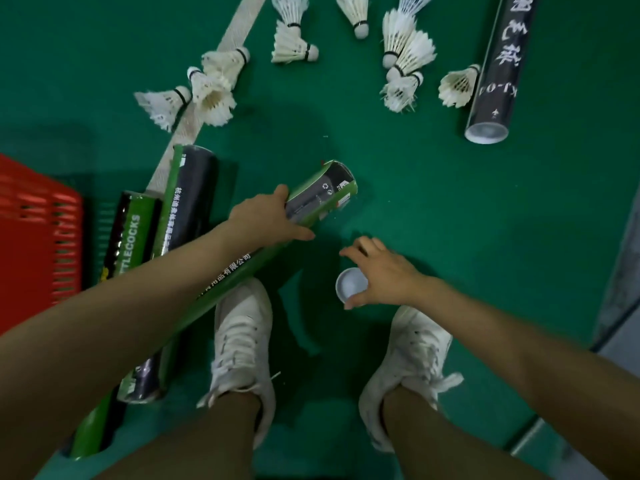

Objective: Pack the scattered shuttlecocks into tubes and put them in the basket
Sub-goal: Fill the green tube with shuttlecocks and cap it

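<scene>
Down on the green floor, my left hand gripped a green-and-black shuttlecock tube at centre, my right hand hovered spread over a white cap at 5 o'clock, loose shuttlecocks lay at 12 o'clock, red basket sat at 9 o'clock.

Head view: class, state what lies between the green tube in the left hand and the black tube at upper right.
In the head view, only bare floor separates the green tube from the black tube.
</scene>
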